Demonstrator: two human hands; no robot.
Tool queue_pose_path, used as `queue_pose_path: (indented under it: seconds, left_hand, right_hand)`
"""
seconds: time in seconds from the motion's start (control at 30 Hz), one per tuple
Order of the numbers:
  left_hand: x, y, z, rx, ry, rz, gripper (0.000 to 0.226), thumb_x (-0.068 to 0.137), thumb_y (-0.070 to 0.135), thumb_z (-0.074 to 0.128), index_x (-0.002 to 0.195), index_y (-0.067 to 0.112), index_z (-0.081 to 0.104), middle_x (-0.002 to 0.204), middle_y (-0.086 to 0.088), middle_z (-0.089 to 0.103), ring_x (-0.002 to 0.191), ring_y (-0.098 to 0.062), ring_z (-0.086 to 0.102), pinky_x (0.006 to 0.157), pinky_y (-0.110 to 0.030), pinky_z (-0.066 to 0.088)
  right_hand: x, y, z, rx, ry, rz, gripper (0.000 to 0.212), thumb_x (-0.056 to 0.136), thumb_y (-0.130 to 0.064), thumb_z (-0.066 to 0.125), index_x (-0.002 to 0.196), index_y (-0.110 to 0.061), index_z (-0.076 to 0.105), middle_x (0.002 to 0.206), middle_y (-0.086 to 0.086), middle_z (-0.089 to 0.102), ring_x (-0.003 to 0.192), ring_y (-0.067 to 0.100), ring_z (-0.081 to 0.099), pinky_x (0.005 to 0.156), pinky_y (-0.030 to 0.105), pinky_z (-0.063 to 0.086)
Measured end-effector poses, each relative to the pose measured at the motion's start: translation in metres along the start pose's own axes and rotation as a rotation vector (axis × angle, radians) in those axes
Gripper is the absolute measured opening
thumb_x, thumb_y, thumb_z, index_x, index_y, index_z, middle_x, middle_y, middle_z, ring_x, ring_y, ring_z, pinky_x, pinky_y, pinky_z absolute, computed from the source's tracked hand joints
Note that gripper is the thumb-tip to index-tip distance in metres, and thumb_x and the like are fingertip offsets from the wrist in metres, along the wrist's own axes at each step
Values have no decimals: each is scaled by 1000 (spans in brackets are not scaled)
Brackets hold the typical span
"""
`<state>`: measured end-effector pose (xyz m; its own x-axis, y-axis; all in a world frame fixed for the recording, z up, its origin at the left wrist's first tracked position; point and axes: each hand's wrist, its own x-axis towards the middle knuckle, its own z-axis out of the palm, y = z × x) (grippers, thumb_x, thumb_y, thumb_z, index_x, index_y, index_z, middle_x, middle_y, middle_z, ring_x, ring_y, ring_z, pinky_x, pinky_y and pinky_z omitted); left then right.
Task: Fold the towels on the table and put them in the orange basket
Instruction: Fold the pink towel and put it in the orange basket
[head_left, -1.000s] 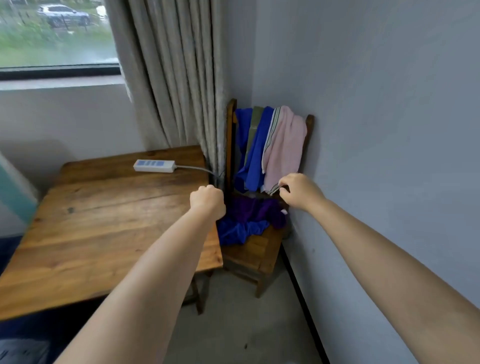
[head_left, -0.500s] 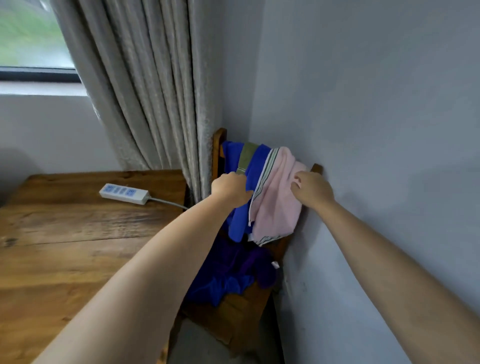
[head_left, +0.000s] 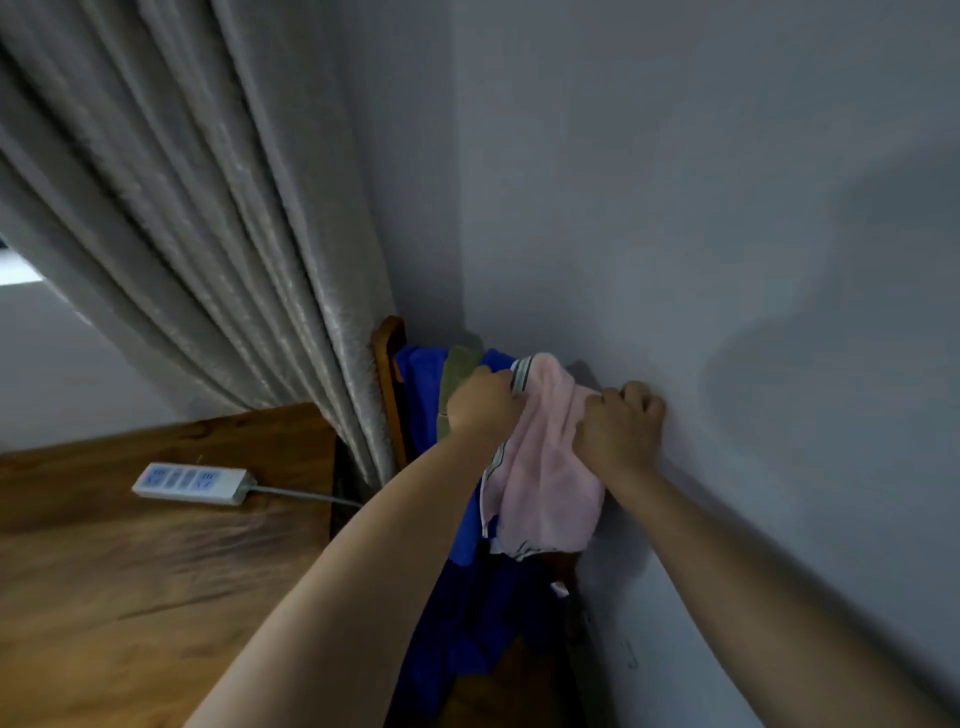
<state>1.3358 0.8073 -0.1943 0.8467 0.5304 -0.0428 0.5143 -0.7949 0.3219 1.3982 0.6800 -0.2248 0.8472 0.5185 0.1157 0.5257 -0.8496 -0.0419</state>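
With both arms outstretched, left hand (head_left: 485, 402) and right hand (head_left: 621, 423) each grip the soft pink towel (head_left: 545, 488) draped over the wooden chair (head_left: 387, 374).

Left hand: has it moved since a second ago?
Yes. The left hand has gone from beside the wooden table up to the wooden chair back, where it now grips the pink striped-edge towel.

Pink towel (head_left: 545, 488) with striped edge; blue towel (head_left: 421, 384); grey curtain (head_left: 208, 234).
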Motion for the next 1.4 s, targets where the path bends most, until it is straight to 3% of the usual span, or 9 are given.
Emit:
queue_pose_path:
  seconds: [0.27,0.47,0.63,0.7,0.83,0.93,1.07,1.2,1.4]
  left_hand:
    - [21,1,15,26,3,-65,26,96,12,36,102,3,60,112,-13,61,106,-26,55,78,-31,44]
    - [23,4,7,16,-3,-15,25,91,5,39,103,1,60,115,-14,61,110,-27,54,84,-32,45]
    - [11,6,-20,-196,144,104,26,90,8,40,78,0,61,87,-15,65,85,-30,59,65,-30,37]
    - [9,10,-29,-381,178,80,33,90,9,41,57,10,45,64,-6,50,65,-25,48,59,-26,31]
    - [5,11,-49,-676,258,39,42,89,13,46,50,20,32,50,6,35,47,-8,33,48,-20,30]
    - [-7,0,-83,-794,418,33,42,90,13,50,51,22,39,51,7,41,49,-4,38,47,-7,35]
    - [-36,-35,-128,-931,582,-45,35,89,15,55,56,24,47,55,8,49,53,-4,44,52,-20,35]
    - [-83,-87,-167,-1093,710,-114,32,88,12,58,57,18,52,54,5,46,40,5,40,43,-13,33]
    - [-187,-175,-190,-1005,822,-211,29,88,9,56,61,19,55,60,4,49,56,-5,43,48,-9,36]
  right_hand:
    - [-4,3,11,45,60,25,28,92,-20,43,106,-9,64,117,5,59,123,23,34,95,34,10]
    - [2,3,-3,177,142,47,25,89,-13,47,95,0,67,102,17,65,101,27,53,81,30,33]
    - [8,-2,-33,354,285,162,19,84,-3,50,85,10,64,96,28,63,92,36,57,74,37,39]
    - [13,-4,-50,444,370,204,18,84,-3,52,82,11,63,95,29,62,92,38,57,75,39,38]
    - [14,-9,-83,638,602,239,17,80,1,58,66,10,57,80,29,60,80,38,56,67,36,30]
    - [12,-32,-121,794,725,90,13,77,8,58,64,9,57,76,29,59,73,36,57,59,25,22]
    - [-2,-93,-158,832,832,-202,9,71,8,59,62,8,60,69,26,61,64,33,60,60,32,34]
    - [-27,-151,-181,903,869,-407,11,70,8,58,61,4,62,65,21,63,58,30,59,55,32,42]
    - [-91,-227,-183,1029,680,-577,11,77,0,56,69,6,62,79,21,63,70,21,51,63,13,27]
